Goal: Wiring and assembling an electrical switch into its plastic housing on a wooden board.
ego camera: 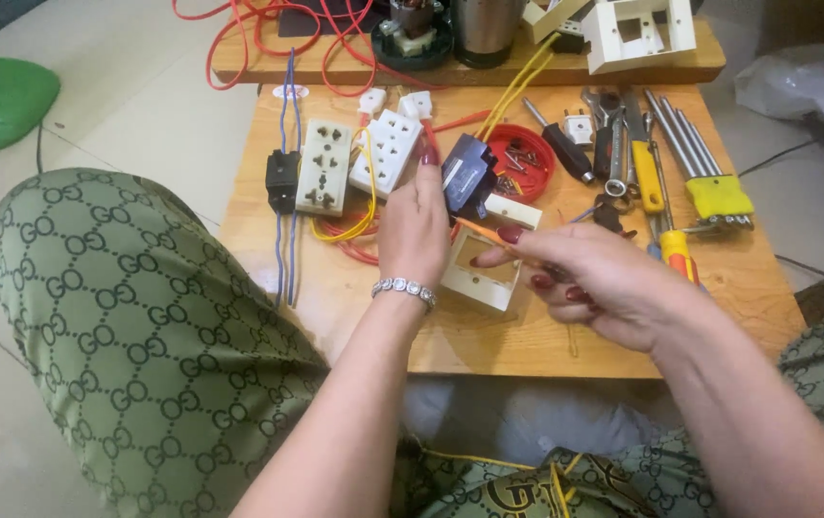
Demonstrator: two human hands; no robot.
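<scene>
L hand (415, 230) grips dark module (467, 173); R hand (596, 278) pinches orange screwdriver (485, 231), handle hidden in palm.

Light is bright and even, with only soft shadows. The picture is mostly sharp, slightly stretched near the frame corners.

Left hand (414, 230) grips dark switch (467, 173); right hand (594, 283) pinches screwdriver (490, 233).

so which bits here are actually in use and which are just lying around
In use:
left hand
dark switch module
right hand
thin orange tool

Lying about:
white socket plates
red screw lid
hex keys
white frame
</scene>
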